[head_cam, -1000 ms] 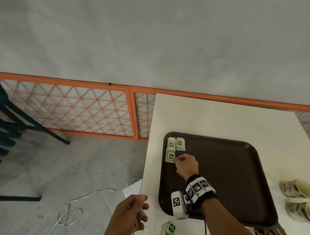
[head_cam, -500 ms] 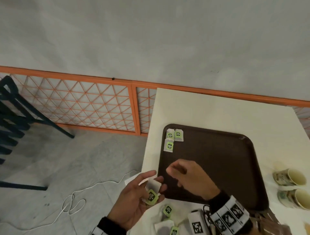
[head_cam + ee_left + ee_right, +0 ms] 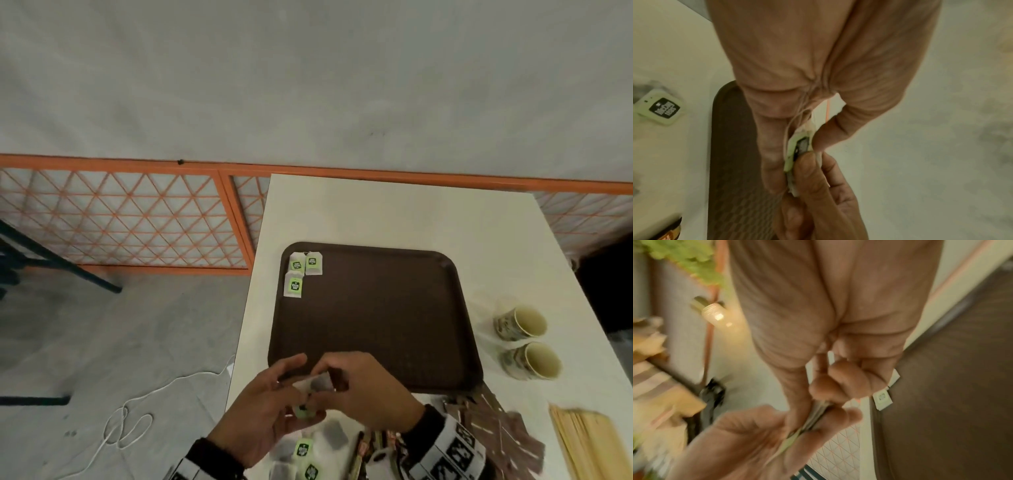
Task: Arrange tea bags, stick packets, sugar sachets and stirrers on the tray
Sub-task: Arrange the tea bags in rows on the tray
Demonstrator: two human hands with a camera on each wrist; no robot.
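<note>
Closed the gap between hands since half a second ago: right hand (image 3: 363, 394) pulled in from over the tray's near edge and met left hand (image 3: 263, 414) at lower centre of the head view. Both pinched the same held tea bag (image 3: 310, 394), thumb against fingers on each side. Left wrist view showed its green tag (image 3: 797, 147) and string squeezed between left thumb and fingers, right fingertips (image 3: 807, 164) clamped on from below. Blurred in the right wrist view, only the bag's edge (image 3: 813, 417) visible between the two hands. Held above the table edge, just off the tray's lower-left corner, not touching the tray.

Brown tray (image 3: 376, 325) sat mid-frame on white table (image 3: 394, 212). Three tea bags (image 3: 303, 272) lay in its upper-left corner: two side by side along the top, one just below the left one, edges touching or nearly so. Rest of tray surface bare.

Loose tea bags (image 3: 305, 448) lay on the table at bottom centre, under the wrists. Brown stick packets (image 3: 513, 442) spread at lower right, partly hidden by the right forearm. Wooden stirrers (image 3: 589, 445) bundled at the far lower-right corner. Two paper cups (image 3: 524, 342) lay on their sides right of the tray, well apart from it, mouths facing right.

Sugar sachets: could not tell.
</note>
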